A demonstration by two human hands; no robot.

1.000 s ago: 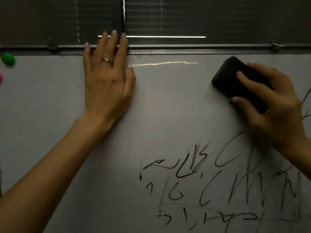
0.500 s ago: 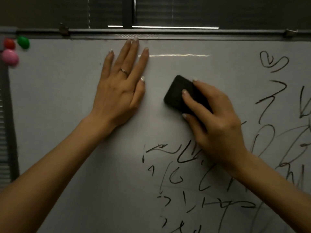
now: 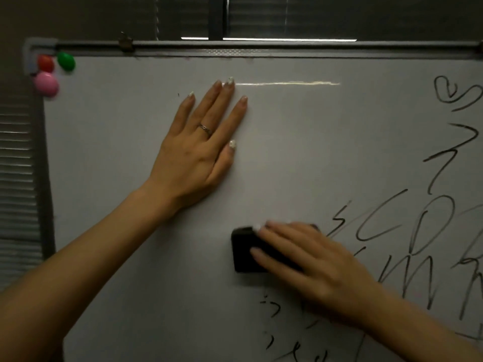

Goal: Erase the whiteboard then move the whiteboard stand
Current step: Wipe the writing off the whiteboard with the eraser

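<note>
A whiteboard (image 3: 300, 152) with a grey frame fills the view. Its upper left part is wiped clean. Black marker scribbles (image 3: 428, 236) cover the right side and the lower middle. My left hand (image 3: 198, 150) lies flat on the clean area with straight fingers, a ring on one of them. My right hand (image 3: 311, 265) grips a black eraser (image 3: 244, 253) and presses it against the board, lower centre, at the left edge of the writing. The eraser's right half is hidden under my fingers.
Three round magnets, red (image 3: 45, 63), green (image 3: 66, 61) and pink (image 3: 47, 84), sit in the board's top left corner. A clip (image 3: 125, 43) is fixed on the top rail. Dark window blinds (image 3: 287, 17) hang behind the board.
My right hand has swept the eraser from the upper right down and left across the board, wiping away the scribbles at centre. The view shifted right and up; my left hand stays flat.
</note>
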